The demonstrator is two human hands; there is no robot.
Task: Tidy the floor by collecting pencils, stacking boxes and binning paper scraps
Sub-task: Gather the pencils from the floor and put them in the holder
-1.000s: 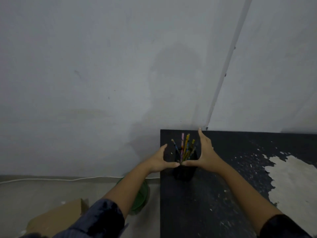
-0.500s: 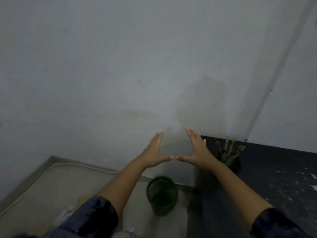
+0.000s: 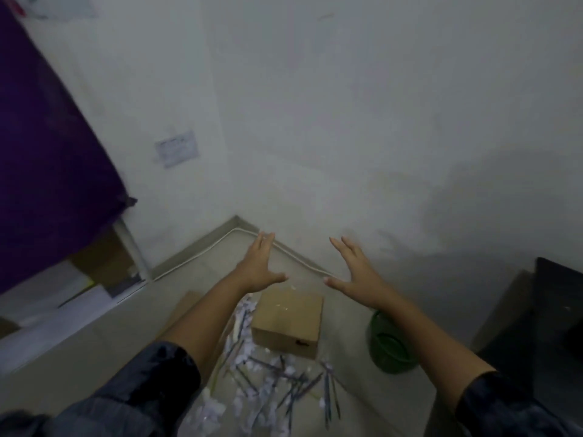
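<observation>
Judging from the floor, most of the tidying is left. Pencils (image 3: 293,389) lie scattered among white paper scraps (image 3: 249,313) at about 6 o'clock in the view, none of them gathered up. A cardboard box (image 3: 288,323) sits alone at the centre, with a second flattened brown piece of cardboard (image 3: 184,310) partly hidden behind the left forearm, so no stack shows yet. The green bin (image 3: 389,351) stands at 4 o'clock from the box, near it but apart; whether it holds any scraps I cannot tell.

Both hands are empty and spread flat, fingers straight, palms facing each other. The left hand (image 3: 258,269) hovers at 11 o'clock from the box, the right hand (image 3: 356,275) at 1 o'clock, both above and beyond it and touching nothing. The pencils and scraps lie below and nearer the body, between the two forearms. The spread looks matched to the box's width, so it seems the likely first target.
</observation>
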